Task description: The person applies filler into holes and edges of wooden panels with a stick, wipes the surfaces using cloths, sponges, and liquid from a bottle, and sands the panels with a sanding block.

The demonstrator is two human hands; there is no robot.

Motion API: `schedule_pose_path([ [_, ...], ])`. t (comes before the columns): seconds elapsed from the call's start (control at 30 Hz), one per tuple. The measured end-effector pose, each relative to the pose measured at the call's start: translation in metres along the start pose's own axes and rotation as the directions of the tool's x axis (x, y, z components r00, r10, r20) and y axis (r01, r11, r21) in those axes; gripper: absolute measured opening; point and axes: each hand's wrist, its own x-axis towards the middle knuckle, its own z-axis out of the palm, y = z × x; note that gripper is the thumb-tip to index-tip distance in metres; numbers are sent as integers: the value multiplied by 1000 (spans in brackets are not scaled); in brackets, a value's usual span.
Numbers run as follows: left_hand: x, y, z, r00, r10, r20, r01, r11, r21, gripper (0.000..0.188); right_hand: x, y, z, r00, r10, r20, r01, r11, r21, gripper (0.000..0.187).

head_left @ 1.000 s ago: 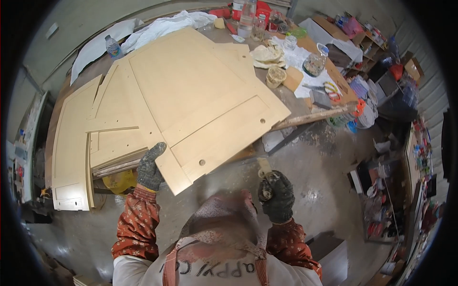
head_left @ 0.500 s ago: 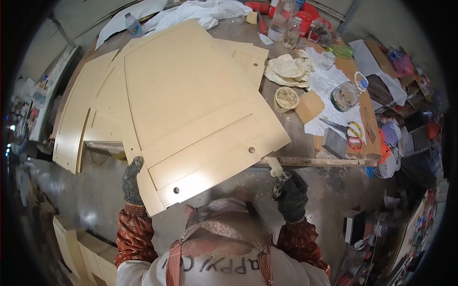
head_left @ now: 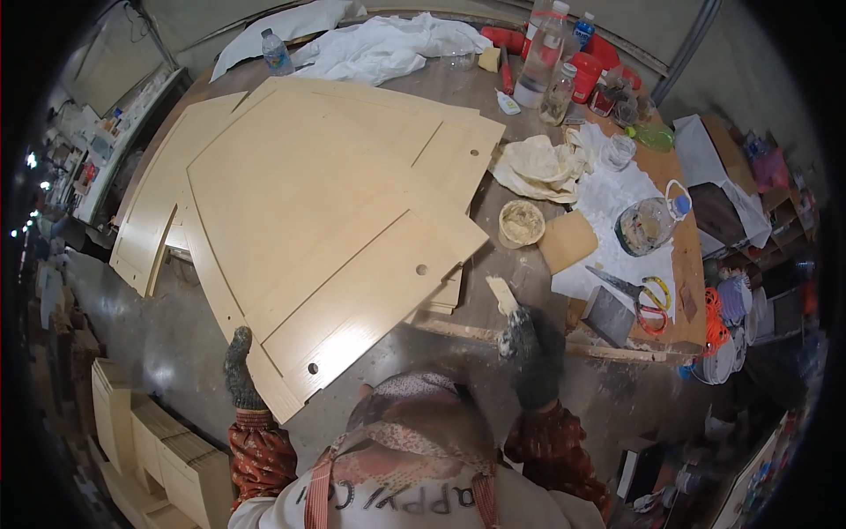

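Observation:
A large cream-painted wooden panel lies over other cream panels, its near end jutting past the table edge toward me. My left hand, in a dark grey knit glove, is closed on the panel's near left edge, thumb on top. In my right hand, also gloved and slightly blurred, is a small putty spatula with a pale, coated flat tip. That tip points up and away, right of the panel and apart from it. Beyond it stands an uncovered tub of beige putty.
Beside the tub lie a tan sanding pad, a crumpled cloth, scissors and a grey block. A handled jug and several bottles stand farther right. Cream cabinet pieces sit on the floor at lower left.
The whole view has shifted. The panel's near end has swung somewhat left, with my left hand still on it. My right hand has brought the spatula up over the table's near edge.

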Motion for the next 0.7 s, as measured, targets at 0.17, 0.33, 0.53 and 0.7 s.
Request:
schedule_pose_path([
  [0.17,4,0,-7,1000,2,-15,-2,999,46,48,50,36,-11,966,-259,0,249,925,-286,15],
  [0.33,7,-1,-13,1000,-5,-22,5,1000,1,46,66,40,-10,814,-516,266,516,434,-738,15],
  [0.53,7,1,-6,999,20,-45,-15,993,115,57,71,34,-7,979,-205,11,188,874,-449,15],
  [0.7,5,2,4,999,-35,-10,35,999,15,56,74,47,-16,661,-597,455,593,44,-804,17],
])
